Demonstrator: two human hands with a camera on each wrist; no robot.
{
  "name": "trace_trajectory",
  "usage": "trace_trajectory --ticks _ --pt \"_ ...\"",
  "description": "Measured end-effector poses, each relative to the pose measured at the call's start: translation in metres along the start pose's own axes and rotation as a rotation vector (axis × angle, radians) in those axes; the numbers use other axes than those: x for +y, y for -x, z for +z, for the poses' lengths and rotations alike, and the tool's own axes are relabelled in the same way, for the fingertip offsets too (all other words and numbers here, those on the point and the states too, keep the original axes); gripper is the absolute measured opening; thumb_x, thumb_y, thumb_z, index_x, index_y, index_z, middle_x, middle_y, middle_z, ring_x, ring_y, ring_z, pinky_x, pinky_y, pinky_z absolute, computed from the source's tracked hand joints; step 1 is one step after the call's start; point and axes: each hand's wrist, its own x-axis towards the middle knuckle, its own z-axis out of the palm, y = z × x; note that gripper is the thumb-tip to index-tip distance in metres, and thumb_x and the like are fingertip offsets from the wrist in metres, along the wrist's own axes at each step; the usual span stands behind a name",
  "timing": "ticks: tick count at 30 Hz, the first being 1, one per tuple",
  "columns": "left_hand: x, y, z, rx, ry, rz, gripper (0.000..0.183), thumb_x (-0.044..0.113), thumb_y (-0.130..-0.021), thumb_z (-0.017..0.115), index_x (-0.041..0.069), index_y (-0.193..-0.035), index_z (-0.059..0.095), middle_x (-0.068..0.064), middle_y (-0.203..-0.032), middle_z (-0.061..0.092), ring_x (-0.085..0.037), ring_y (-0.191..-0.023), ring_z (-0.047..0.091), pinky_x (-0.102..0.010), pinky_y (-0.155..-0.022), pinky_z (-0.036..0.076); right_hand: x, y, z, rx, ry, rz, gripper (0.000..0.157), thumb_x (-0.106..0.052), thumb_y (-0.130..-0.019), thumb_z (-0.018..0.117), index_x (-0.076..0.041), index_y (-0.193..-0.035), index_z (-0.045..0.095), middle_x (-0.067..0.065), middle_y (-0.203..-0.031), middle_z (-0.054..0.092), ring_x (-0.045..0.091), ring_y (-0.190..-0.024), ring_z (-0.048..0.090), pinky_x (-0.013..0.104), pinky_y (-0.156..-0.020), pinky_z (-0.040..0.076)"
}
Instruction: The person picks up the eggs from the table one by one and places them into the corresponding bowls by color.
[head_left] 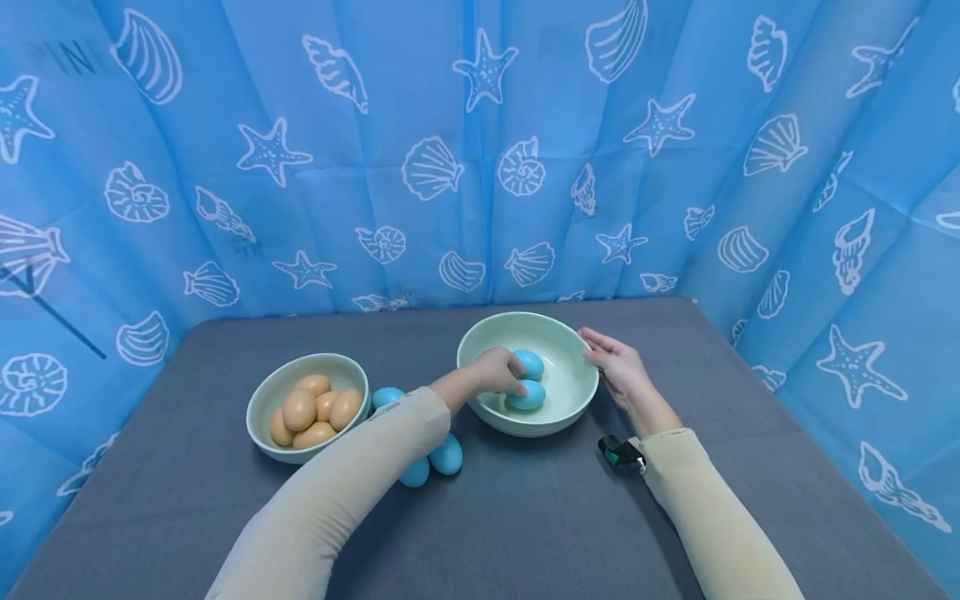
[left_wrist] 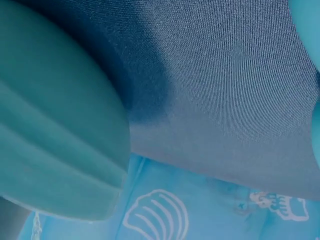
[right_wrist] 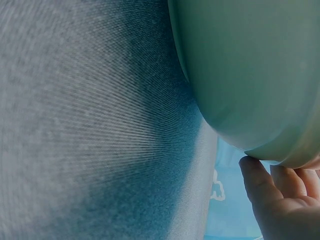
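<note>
My left hand (head_left: 497, 371) reaches into the large pale green bowl (head_left: 573, 398), its fingers curled at a blue egg (head_left: 528, 396). A second blue egg (head_left: 530, 365) lies just behind that one in the bowl. At the bowl's right rim, my right hand (head_left: 618, 367) holds the edge between thumb and fingers. The right wrist view has fingers (right_wrist: 257, 180) at the rim, below the bowl's smooth outer wall (right_wrist: 245, 75). In the left wrist view the hand is hidden, and a ribbed green bowl wall (left_wrist: 55, 135) fills the left side.
A smaller green bowl (head_left: 258, 406) with several brown eggs (head_left: 300, 410) stands at the left. Blue eggs (head_left: 447, 455) lie on the grey table (head_left: 525, 517) between the bowls, partly behind my left sleeve. A black strap (head_left: 619, 451) hangs at my right cuff. Behind the table hangs a blue shell-print curtain (head_left: 420, 83).
</note>
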Motion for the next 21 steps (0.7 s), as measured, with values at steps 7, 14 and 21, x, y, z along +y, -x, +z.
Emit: trace_trajectory --ticks 7,14,21 --pt "-0.001 0.009 -0.017 0.009 0.034 0.039 0.041 0.008 -0.087 0.073 -0.004 -0.125 0.061 -0.017 -0.122 0.063 -0.029 -0.112 0.060 -0.033 -0.090 0.053 0.000 0.000 -0.001 -0.007 0.019 -0.007 0.052 -0.008 -0.102 0.048 -0.014 -0.151 0.034 0.003 -0.154 0.033 0.018 -0.141 0.031 0.025 -0.102 0.042" --pt "-0.005 0.024 -0.033 0.035 0.104 0.030 0.044 0.011 -0.091 0.069 -0.001 -0.131 0.058 -0.015 -0.128 0.061 -0.027 -0.119 0.057 -0.036 -0.092 0.052 -0.001 0.001 0.000 -0.011 0.011 -0.012 0.052 -0.008 -0.102 0.048 -0.012 -0.151 0.033 0.004 -0.154 0.032 0.018 -0.141 0.030 0.036 -0.112 0.032" --pt "-0.005 0.052 -0.045 0.077 0.160 0.092 0.042 0.013 -0.093 0.066 0.001 -0.133 0.058 -0.012 -0.126 0.063 -0.026 -0.119 0.057 -0.035 -0.094 0.051 -0.001 0.002 0.001 -0.014 0.010 -0.012 0.052 -0.008 -0.102 0.049 -0.011 -0.151 0.033 0.005 -0.154 0.032 0.019 -0.140 0.032 0.035 -0.111 0.034"
